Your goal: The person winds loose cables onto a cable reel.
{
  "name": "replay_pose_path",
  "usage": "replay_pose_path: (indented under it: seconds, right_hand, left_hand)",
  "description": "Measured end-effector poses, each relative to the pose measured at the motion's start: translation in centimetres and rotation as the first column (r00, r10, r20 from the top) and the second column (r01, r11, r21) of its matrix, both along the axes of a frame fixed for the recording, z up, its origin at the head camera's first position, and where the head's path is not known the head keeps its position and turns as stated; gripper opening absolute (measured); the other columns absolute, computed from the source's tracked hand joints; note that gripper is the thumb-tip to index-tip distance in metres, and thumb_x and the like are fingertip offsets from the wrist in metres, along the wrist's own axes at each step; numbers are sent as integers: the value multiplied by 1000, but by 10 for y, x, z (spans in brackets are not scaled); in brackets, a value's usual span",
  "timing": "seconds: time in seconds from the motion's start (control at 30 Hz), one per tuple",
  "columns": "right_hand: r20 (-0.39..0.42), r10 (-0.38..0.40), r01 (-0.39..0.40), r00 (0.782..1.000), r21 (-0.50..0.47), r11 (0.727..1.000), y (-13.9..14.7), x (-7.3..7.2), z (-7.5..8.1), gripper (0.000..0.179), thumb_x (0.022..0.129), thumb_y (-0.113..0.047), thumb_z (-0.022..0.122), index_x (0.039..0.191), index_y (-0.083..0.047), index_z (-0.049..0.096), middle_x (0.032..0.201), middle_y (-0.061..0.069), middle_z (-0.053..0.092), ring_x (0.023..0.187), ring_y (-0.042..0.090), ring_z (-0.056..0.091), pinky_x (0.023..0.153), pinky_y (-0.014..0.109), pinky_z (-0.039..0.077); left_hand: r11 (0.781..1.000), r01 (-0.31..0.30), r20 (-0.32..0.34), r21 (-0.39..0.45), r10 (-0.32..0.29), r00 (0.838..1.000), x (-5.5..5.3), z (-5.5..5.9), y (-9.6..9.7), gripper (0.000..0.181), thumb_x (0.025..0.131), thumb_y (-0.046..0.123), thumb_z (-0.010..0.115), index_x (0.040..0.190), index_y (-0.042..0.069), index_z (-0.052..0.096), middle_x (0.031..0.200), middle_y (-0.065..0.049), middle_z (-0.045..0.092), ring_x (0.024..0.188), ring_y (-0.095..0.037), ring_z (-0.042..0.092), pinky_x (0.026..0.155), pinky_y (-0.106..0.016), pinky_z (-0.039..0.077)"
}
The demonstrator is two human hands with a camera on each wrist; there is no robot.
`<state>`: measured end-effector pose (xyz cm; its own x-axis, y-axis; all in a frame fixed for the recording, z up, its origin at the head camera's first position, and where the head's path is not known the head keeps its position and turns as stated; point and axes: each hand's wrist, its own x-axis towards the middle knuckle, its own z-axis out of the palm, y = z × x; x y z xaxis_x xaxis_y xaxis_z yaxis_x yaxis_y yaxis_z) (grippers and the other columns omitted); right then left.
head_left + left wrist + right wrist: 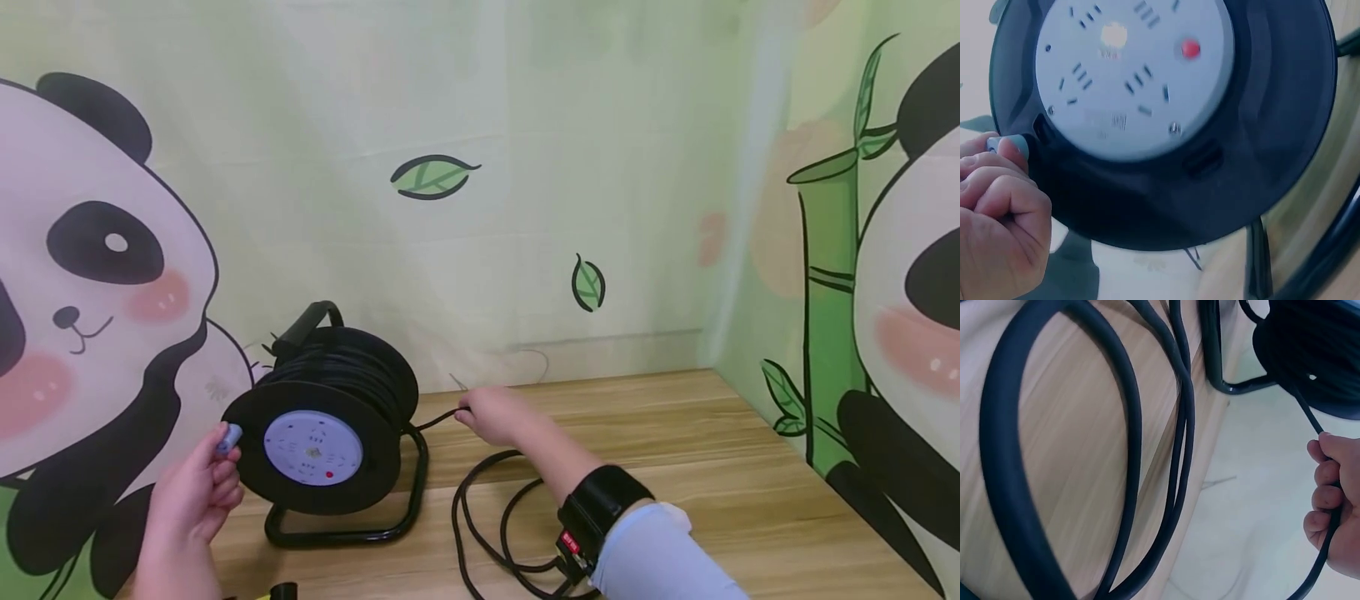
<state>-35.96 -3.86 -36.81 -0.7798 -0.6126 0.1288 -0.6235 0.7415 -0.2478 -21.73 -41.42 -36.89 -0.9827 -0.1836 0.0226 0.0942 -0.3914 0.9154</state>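
Note:
A black cable reel (pixel 247 467) stands on its tubular frame (pixel 345 537), with a pale round socket panel (pixel 300 433) facing me. My left hand (pixel 191 500) pinches the small light-blue knob (pixel 229 438) near the disc's left rim. In the left wrist view, thumb and fingers close round that knob (pixel 1021 145) and the panel's slots and red button (pixel 1190 48) show. Right of the reel, my right hand (pixel 491 414) grips the black cable (pixel 435 419) running off the drum. The right wrist view has the fingers (pixel 1327 497) curled round it, the cable straight between hand and drum.
Loose cable loops (pixel 456 517) lie on the wooden tabletop (pixel 675 467), below and beside my right forearm. A black-and-yellow thing (pixel 283 591) pokes in at the bottom edge. Behind stands a backdrop (pixel 525 208) printed with pandas and leaves; another panda panel closes the right side.

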Motion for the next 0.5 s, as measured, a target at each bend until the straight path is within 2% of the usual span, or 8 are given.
replay_pose_path:
  seconds: [0.17, 0.4, 0.5]
  right_hand:
    - [-10, 23, -23, 1000, 14, 1000, -12, 2, 1, 24, 108, -28, 53, 100, -14, 71, 80, -7, 60, 74, 10, 58, 73, 32, 49]
    - [-14, 13, -13, 1000, 1, 1000, -18, 3, -1, 24, 107, -28, 54, 102, -13, 72, 80, -8, 61, 73, 9, 58, 70, 30, 49]
    - [-20, 10, -10, 1000, 1, 1000, -17, 3, -2, 24, 107, -28, 54, 102, -12, 72, 81, -8, 62, 73, 9, 58, 70, 31, 49]
  left_hand:
    - [997, -75, 23, -7, 75, 997, -1, 9, 12, 42, 101, 45, 61, 77, 12, 71, 56, 7, 43, 45, -14, 23, 49, -31, 16]
    - [998, -65, 35, 28, 64, 997, -1, 14, 18, 45, 95, 54, 62, 82, 12, 71, 59, 7, 44, 46, -14, 25, 50, -31, 18]
    - [996, -83, 50, 41, 81, 996, -2, 15, 20, 43, 94, 53, 65, 83, 11, 69, 59, 6, 45, 44, -13, 28, 49, -30, 19]
